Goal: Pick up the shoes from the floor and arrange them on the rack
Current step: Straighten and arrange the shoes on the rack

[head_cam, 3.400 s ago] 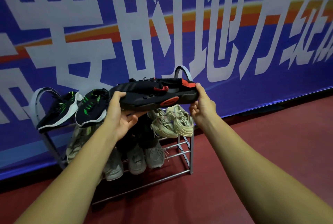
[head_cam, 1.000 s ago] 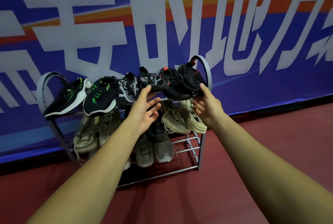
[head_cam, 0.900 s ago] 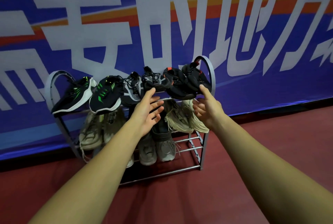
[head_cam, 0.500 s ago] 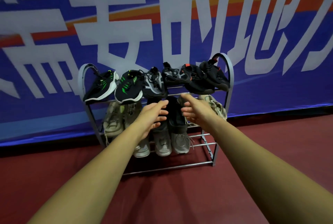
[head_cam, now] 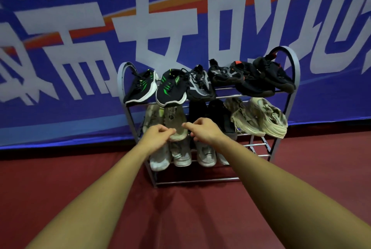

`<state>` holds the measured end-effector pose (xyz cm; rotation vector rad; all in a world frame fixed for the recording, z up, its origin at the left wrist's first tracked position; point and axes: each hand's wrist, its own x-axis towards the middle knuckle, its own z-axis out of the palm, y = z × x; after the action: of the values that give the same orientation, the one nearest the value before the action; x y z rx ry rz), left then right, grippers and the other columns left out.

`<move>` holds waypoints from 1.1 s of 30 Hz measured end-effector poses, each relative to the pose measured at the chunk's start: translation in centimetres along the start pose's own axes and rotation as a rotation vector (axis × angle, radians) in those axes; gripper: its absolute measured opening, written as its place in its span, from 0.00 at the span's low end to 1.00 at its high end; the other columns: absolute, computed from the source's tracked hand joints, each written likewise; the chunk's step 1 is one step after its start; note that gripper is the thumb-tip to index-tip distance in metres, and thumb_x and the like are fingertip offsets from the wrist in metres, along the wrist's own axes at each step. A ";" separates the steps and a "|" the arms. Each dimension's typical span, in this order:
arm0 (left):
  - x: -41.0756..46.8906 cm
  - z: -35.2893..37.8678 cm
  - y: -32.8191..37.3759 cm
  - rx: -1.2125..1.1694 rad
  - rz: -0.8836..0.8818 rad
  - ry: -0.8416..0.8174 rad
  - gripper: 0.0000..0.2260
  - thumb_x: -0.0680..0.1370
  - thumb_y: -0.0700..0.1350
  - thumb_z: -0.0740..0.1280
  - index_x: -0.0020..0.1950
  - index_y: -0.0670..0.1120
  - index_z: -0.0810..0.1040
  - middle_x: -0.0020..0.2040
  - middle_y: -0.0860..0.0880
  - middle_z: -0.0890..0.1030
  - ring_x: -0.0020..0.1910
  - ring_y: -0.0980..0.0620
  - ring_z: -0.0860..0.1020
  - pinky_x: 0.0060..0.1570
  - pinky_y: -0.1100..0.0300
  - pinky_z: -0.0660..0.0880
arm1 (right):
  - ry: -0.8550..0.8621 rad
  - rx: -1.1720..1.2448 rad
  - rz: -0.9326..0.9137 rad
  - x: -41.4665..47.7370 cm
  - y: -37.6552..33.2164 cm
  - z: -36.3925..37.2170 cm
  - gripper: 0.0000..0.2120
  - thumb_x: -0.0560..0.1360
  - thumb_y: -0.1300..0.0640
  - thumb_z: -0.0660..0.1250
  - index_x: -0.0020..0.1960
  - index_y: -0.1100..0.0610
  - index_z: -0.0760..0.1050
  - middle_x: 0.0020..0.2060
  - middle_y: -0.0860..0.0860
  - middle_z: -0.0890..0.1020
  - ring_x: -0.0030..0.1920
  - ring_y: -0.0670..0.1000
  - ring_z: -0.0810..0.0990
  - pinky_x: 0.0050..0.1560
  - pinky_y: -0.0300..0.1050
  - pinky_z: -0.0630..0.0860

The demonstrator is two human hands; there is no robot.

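A grey metal rack [head_cam: 294,72] stands against the banner, with shoes on all three shelves. Its top shelf carries a black-and-green pair [head_cam: 169,90], a black-and-grey shoe [head_cam: 200,87] and the black-and-red pair [head_cam: 261,80] at the right end. Beige shoes [head_cam: 261,118] and black shoes [head_cam: 216,114] fill the middle shelf, and pale sneakers [head_cam: 206,155] sit on the bottom one. My left hand [head_cam: 158,136] and my right hand [head_cam: 202,131] hover side by side in front of the middle shelf. Their fingers hang loosely curled and hold nothing.
A blue banner [head_cam: 80,38] with large white characters covers the wall behind the rack. Dark red floor [head_cam: 190,208] stretches in front of and to both sides of the rack, with no shoes lying on the visible part.
Both hands set the black-and-red pair on the top shelf's right end, let go, and drew back and down to the middle shelf. The view shifted left, so the rack appears further right.
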<state>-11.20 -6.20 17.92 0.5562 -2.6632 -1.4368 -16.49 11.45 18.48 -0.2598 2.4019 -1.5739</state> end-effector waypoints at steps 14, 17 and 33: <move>4.1 -4.7 -7.0 0.128 -0.182 0.071 0.17 0.76 0.59 0.68 0.44 0.44 0.78 0.45 0.46 0.84 0.41 0.49 0.80 0.39 0.57 0.72 | -0.178 -0.057 0.015 4.0 1.0 9.9 0.21 0.70 0.41 0.72 0.42 0.60 0.80 0.32 0.52 0.82 0.30 0.50 0.78 0.34 0.43 0.74; 4.8 -3.8 -7.7 -0.020 -0.282 0.009 0.17 0.76 0.59 0.67 0.48 0.44 0.81 0.46 0.45 0.84 0.39 0.50 0.79 0.35 0.60 0.70 | -0.233 -0.058 0.010 4.4 1.2 11.7 0.18 0.74 0.42 0.71 0.34 0.56 0.78 0.31 0.52 0.82 0.30 0.49 0.78 0.35 0.42 0.73; 5.9 -4.1 -5.2 -0.653 -0.462 0.007 0.07 0.78 0.41 0.63 0.54 0.43 0.77 0.38 0.43 0.83 0.30 0.50 0.80 0.28 0.64 0.76 | -0.286 0.016 0.010 4.9 0.5 11.8 0.15 0.75 0.52 0.66 0.45 0.63 0.83 0.33 0.53 0.84 0.31 0.48 0.78 0.33 0.40 0.70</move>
<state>-14.29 -14.12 15.32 1.1179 -1.9272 -2.2566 -17.52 -0.07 12.97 -0.4375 2.1671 -1.4407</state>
